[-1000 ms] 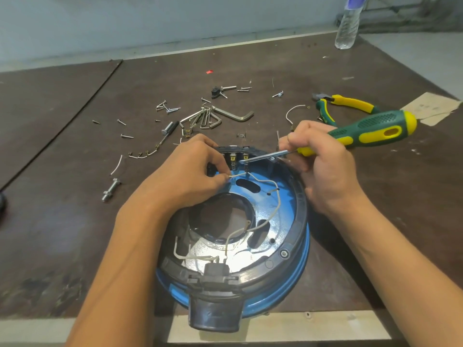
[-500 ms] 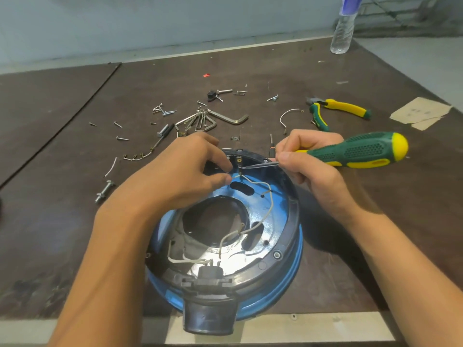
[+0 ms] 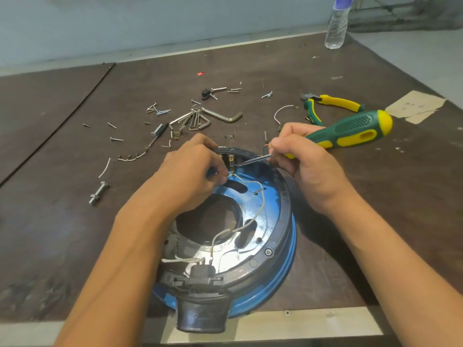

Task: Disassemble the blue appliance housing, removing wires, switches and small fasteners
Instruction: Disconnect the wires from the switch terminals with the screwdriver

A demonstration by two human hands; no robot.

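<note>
Blue housing (image 3: 273, 216) — round, black-rimmed, lying open side up at the near edge of the dark table (image 3: 75, 221), black spout (image 3: 200, 314) toward the person.

Item in hand: white wire (image 3: 260, 196), running from the near connector block (image 3: 201, 270) across the blue floor to a brass terminal (image 3: 231, 161) under the far rim.

Left hand (image 3: 190, 176): thumb and forefinger pinch the wire's far end just beside that terminal.

Right hand (image 3: 308, 166): fingers curled round the front of a green-and-yellow screwdriver (image 3: 350, 131), held low and nearly flat, tip at the terminal; contact cannot be told.

Step judged: freeing the wire end from its terminal. To do it well — seat the tip squarely before applying force, lever gently, and draw the wire along its own line, not sideways, so the lug slides off without tearing the strand. A slipped blade would likely meet the left fingertips, which sit very close.

Also on table, beyond the housing: loose screws (image 3: 157, 110), hex keys (image 3: 200, 118), pliers (image 3: 333, 102), one bolt (image 3: 99, 192), a plastic bottle (image 3: 335, 28) at the far edge.
</note>
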